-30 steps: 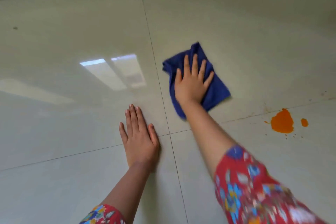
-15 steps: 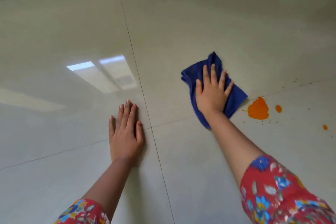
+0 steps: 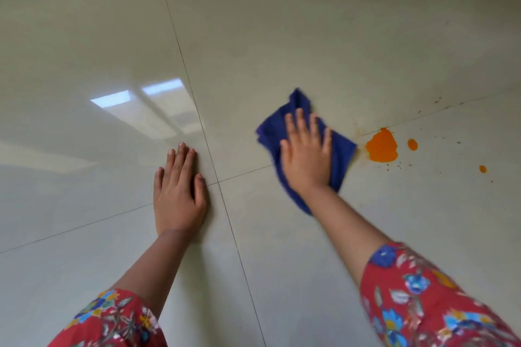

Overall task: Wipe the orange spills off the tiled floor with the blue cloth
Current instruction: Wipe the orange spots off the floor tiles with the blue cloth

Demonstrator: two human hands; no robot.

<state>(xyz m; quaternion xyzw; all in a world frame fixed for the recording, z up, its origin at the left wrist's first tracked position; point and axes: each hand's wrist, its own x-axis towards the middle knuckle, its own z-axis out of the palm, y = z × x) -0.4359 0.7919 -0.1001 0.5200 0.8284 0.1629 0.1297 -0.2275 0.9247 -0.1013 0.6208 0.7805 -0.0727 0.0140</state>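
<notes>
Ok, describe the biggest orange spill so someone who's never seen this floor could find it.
On the tiled floor, find the blue cloth under the right hand. Just off its right edge lies the large orange puddle. The other orange spots, further right, are mere dots.

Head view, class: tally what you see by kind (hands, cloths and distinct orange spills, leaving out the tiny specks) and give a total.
Hands: 2, the left hand and the right hand
Cloths: 1, the blue cloth
Orange spills: 3, the large spill, the small spot beside it and the far spot
Total: 6
</notes>
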